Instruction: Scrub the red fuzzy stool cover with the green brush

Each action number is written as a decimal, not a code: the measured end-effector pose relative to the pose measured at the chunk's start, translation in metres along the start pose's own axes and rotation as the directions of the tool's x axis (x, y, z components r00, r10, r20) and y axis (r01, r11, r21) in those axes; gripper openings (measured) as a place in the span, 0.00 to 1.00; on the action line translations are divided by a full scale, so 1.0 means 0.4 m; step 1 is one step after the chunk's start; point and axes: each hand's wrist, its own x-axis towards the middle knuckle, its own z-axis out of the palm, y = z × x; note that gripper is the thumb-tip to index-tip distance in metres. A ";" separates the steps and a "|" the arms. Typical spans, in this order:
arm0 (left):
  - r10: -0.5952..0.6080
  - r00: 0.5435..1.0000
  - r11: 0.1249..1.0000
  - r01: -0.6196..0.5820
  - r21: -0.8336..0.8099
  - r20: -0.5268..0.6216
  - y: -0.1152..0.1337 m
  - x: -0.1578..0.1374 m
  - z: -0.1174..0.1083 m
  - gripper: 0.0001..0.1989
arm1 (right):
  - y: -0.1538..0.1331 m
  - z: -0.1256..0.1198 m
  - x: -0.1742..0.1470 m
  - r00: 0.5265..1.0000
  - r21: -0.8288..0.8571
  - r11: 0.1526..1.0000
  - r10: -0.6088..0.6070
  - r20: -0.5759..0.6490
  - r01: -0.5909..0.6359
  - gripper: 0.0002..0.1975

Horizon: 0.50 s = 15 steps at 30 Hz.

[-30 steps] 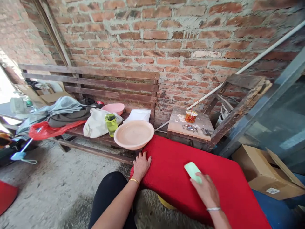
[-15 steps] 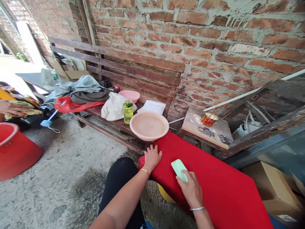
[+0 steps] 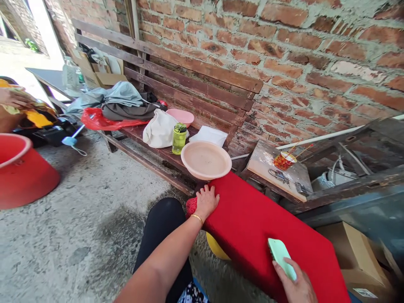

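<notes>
A red cloth (image 3: 252, 223) lies stretched along a narrow raised surface in front of me. My left hand (image 3: 207, 201) rests on its far left end, palm down with the fingers spread. A gold bangle circles that wrist. My right hand (image 3: 295, 280) grips a pale green scrub brush (image 3: 282, 254) on the cloth's nearer right part. Short bristles show along the brush's left edge. Just beyond my left hand stands a shallow beige basin (image 3: 206, 159), whose near rim is close to the cloth's far end.
On the wooden bench (image 3: 176, 90) are a green bottle (image 3: 179, 139), a white bag (image 3: 159, 128), a pink basin (image 3: 181, 115) and piled clothes. A red tub (image 3: 28, 176) and another person's hand (image 3: 17, 99) are at left. A small table (image 3: 265, 164) and cardboard box (image 3: 356, 252) stand right.
My right hand has moved the scrub brush along the cloth, to the right and towards me. My left hand keeps its place on the cloth. The view has shifted slightly.
</notes>
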 end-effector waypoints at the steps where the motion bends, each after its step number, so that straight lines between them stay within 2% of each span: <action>1: 0.000 1.000 1.000 0.000 0.002 0.000 0.000 0.000 -0.001 0.26 | -0.042 0.016 -0.018 0.997 0.019 0.997 -0.076 0.010 0.076 0.30; 3: 0.006 1.000 1.000 -0.006 0.009 0.003 -0.001 0.000 -0.003 0.26 | -0.135 0.055 -0.054 0.964 0.069 0.962 -0.265 0.034 0.263 0.30; 5: 0.013 1.000 1.000 -0.013 0.014 0.000 -0.002 -0.001 -0.003 0.26 | -0.210 0.086 -0.081 0.902 0.107 0.902 -0.426 0.062 0.419 0.27; 7: 0.019 1.000 1.000 -0.018 0.015 -0.013 -0.002 -0.001 -0.002 0.26 | -0.234 0.096 -0.091 0.865 0.114 0.870 -0.490 0.104 0.479 0.23; 9: 0.018 1.000 1.000 -0.018 0.010 -0.021 -0.001 -0.001 0.001 0.27 | -0.197 0.078 -0.082 0.883 0.108 0.895 -0.446 0.149 0.434 0.23; 12: 0.015 1.000 1.000 -0.015 -0.014 -0.016 -0.001 -0.001 0.005 0.27 | -0.080 0.016 -0.048 0.953 0.092 0.969 -0.241 0.181 0.228 0.24; 15: 0.017 1.000 0.999 -0.018 -0.031 -0.022 -0.002 0.000 0.008 0.27 | -0.010 -0.036 -0.026 0.981 0.053 0.996 -0.086 0.175 0.078 0.24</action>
